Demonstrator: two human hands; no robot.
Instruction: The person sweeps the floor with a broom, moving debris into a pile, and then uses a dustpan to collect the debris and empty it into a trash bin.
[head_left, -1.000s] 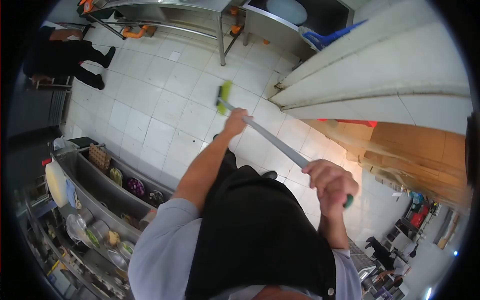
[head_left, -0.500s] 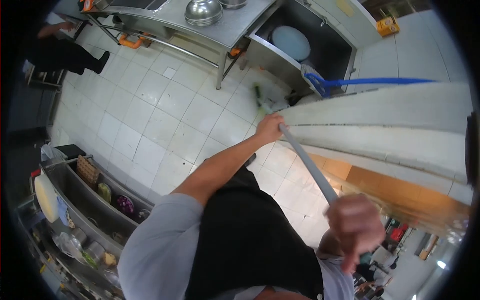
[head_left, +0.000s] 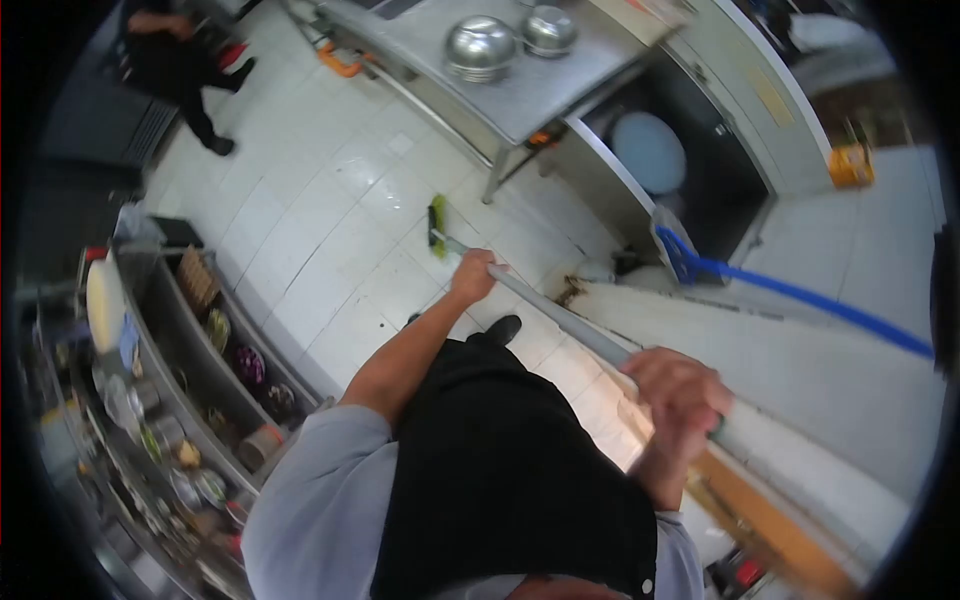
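Note:
A long-handled floor brush (head_left: 565, 318) with a grey pole slants across the view. Its dark head with yellow-green bristles (head_left: 439, 226) rests on the white tiles, beyond my feet. My left hand (head_left: 475, 276) is wrapped around the lower part of the pole. Higher up, near the pole's top end, my right hand (head_left: 680, 392) is closed around it, close to my right side.
A steel table (head_left: 545, 95) with metal bowls (head_left: 480, 48) stands ahead, beside a sink (head_left: 735, 165) holding a light-blue round item. A blue handle (head_left: 820, 300) crosses the low white wall at right. Food counters (head_left: 150, 330) line the left. Another person (head_left: 170, 60) stands far left.
The brush head has swung left, away from the wall's end onto the open tiles. My left hand moved left with it; my right hand shifted slightly up and left. The view has turned.

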